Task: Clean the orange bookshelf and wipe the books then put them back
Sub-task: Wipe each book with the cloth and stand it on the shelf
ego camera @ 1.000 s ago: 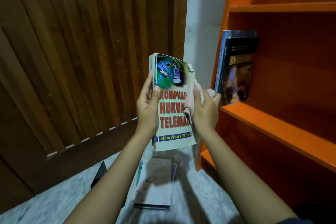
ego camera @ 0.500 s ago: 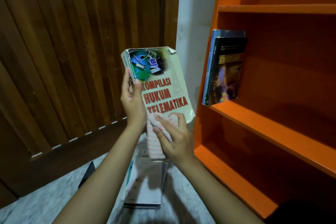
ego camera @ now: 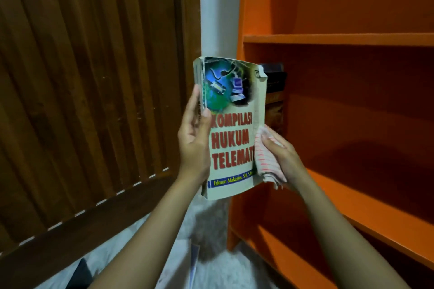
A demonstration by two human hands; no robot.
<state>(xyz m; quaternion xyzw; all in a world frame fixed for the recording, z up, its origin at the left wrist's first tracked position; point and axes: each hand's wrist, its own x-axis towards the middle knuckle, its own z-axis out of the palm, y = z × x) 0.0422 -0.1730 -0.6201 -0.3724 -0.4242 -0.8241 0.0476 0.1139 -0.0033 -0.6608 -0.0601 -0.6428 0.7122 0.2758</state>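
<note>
Head view, frame centre: left hand (ego camera: 193, 145) grips a worn cream paperback book (ego camera: 231, 129) upright; right hand (ego camera: 280, 159) clutches a red-striped white cloth (ego camera: 266, 159) against its right edge.

- paperback (ego camera: 231, 129): cream cover, red title, torn top corner; upright before orange bookshelf (ego camera: 340, 38)
- red-striped white cloth (ego camera: 267, 159): bunched, touching paperback's right edge
- dark books (ego camera: 276, 82): upright on shelf behind paperback

To your right, the bookshelf (ego camera: 352, 38) carries dark books (ego camera: 276, 77) at its middle board's left end; near you, a book (ego camera: 193, 263) lies on the floor (ego camera: 223, 270).
</note>
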